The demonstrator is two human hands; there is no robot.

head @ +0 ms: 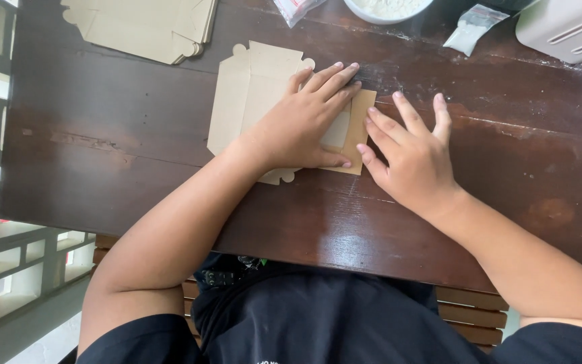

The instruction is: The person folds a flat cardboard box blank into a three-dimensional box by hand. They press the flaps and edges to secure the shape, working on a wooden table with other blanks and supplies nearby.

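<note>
Two hands (pixel 304 125) (pixel 412 158) flatten one cardboard blank (pixel 247 87).

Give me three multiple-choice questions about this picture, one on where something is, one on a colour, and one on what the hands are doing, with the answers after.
1. Where does the stack of flat cardboard blanks lie?
A. near edge, by the person
B. far left of the table
C. under the right hand

2. What colour is the bowl at the far edge?
A. white
B. red
C. black

3. What is the left hand doing?
A. lifted off the table
B. gripping the bowl
C. pressed flat on the cardboard piece

Answers: 1 B, the stack sits at the upper left; 2 A, its rim is white; 3 C, the palm lies flat on the blank.
</note>
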